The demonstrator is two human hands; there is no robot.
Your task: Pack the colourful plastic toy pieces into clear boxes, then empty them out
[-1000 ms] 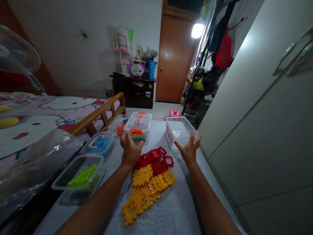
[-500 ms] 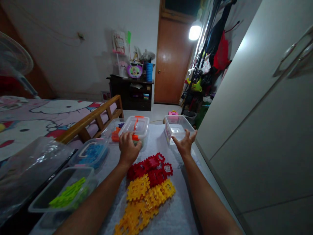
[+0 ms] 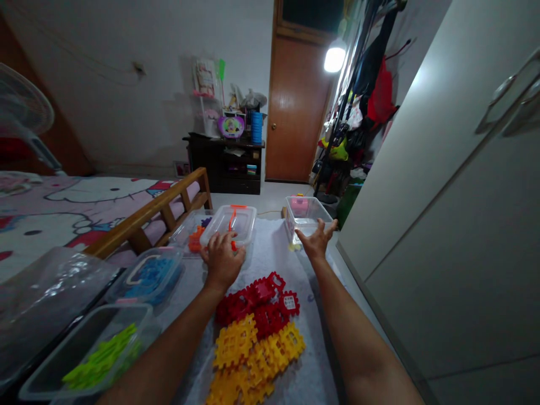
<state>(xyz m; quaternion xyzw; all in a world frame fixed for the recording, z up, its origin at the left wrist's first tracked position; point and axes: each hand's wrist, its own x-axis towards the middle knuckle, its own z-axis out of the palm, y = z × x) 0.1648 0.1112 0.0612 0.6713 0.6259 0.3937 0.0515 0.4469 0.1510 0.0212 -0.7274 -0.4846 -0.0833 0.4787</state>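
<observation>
My left hand (image 3: 223, 261) rests at the near edge of a clear lidded box (image 3: 244, 222) with an orange handle; its fingers lie over the edge, thumb apart. At the near side of an open clear box (image 3: 310, 209), my right hand (image 3: 317, 241) is spread wide, fingers and thumb apart. Whether its fingertips press on the wall I cannot tell. Between my forearms lie red notched plastic building pieces (image 3: 261, 289), with yellow notched pieces (image 3: 253, 349) nearer to me.
On the left stand a tub (image 3: 42, 365) with green pieces, a lidded box of blue pieces (image 3: 154, 273) and a clear container with orange pieces (image 3: 196, 239). A wooden bed rail (image 3: 156, 205) runs beside them. A pale wardrobe (image 3: 442, 197) stands on the right.
The view has shifted slightly, and the near pieces appear lower. My left hand covers more of the lidded box's orange front latch. My right hand stays spread by the open box.
</observation>
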